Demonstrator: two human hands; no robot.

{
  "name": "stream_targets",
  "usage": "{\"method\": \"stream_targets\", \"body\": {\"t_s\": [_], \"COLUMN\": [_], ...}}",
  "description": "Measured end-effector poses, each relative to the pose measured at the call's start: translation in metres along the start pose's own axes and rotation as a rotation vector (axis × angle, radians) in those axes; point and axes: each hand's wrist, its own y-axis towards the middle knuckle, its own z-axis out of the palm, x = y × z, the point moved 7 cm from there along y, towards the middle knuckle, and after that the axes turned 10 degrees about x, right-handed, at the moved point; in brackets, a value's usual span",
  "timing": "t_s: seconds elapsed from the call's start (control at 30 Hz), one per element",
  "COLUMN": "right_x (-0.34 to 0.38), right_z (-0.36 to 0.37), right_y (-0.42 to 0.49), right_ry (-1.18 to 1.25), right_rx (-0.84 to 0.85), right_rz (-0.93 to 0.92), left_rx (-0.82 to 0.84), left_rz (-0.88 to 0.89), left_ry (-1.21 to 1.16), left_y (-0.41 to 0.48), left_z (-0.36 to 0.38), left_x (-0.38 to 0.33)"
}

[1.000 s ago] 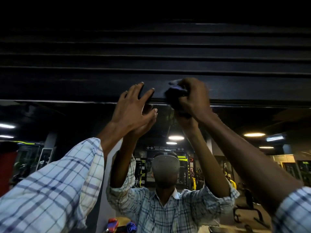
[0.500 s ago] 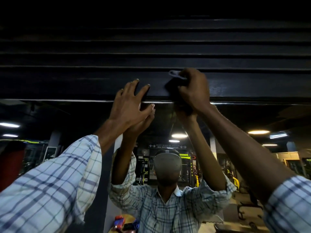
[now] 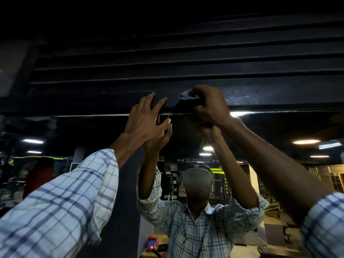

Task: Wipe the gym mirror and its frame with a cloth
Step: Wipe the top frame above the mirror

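The mirror [image 3: 279,131] fills the lower part of the view and reflects me with both arms raised. Its black top frame [image 3: 83,103] runs across the view just above the glass. My right hand [image 3: 210,105] grips a dark cloth [image 3: 186,102] with a pale corner and presses it against the frame's lower band. My left hand [image 3: 145,118] rests beside it with spread straight fingers, fingertips on the frame and palm over the mirror's top edge. Most of the cloth is hidden under my right hand.
Dark ribbed slats [image 3: 186,58] stack above the frame up to the ceiling. A dark vertical pillar [image 3: 122,211] shows in the mirror between my left sleeve and my reflection. Reflected ceiling lights and gym equipment lie behind.
My right hand slid the cloth a little up the frame band over the last second. My left hand stayed spread on the frame. My head turned left, showing more slats.
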Motion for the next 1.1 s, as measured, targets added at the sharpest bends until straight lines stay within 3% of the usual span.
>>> {"method": "stream_targets", "body": {"t_s": [0.07, 0.2, 0.37, 0.53, 0.67, 0.7, 0.83, 0.97, 1.0, 1.1], "right_x": [0.012, 0.013, 0.048, 0.059, 0.097, 0.1, 0.103, 0.141, 0.145, 0.145], "right_z": [0.006, 0.005, 0.052, 0.053, 0.094, 0.096, 0.095, 0.141, 0.144, 0.139], "right_y": [0.004, 0.009, 0.028, 0.034, 0.052, 0.054, 0.061, 0.085, 0.091, 0.1], "right_ry": [0.015, 0.0, 0.055, 0.055, 0.014, 0.024, 0.044, 0.014, 0.007, -0.006], "right_rx": [0.015, -0.222, 0.117, -0.252, 0.024, 0.018, -0.254, 0.096, 0.105, -0.144], "right_rz": [0.006, 0.175, -0.046, 0.12, -0.078, -0.079, 0.026, -0.163, -0.174, -0.058], "left_rx": [0.017, 0.029, 0.013, -0.014, -0.032, -0.042, -0.078, -0.083, -0.088, -0.112], "left_rz": [-0.001, -0.009, -0.002, 0.014, 0.012, 0.007, 0.023, 0.006, 0.003, 0.035], "left_ry": [0.016, 0.024, 0.027, 0.028, 0.049, 0.044, 0.05, 0.042, 0.04, 0.061], "left_y": [-0.002, -0.006, -0.007, -0.011, -0.012, -0.014, -0.02, -0.024, -0.026, -0.031], "left_z": [-0.001, -0.003, -0.002, 0.002, 0.003, 0.004, 0.007, 0.008, 0.008, 0.01], "left_x": [0.015, 0.041, 0.074, 0.103, 0.132, 0.141, 0.175, 0.212, 0.222, 0.248]}}
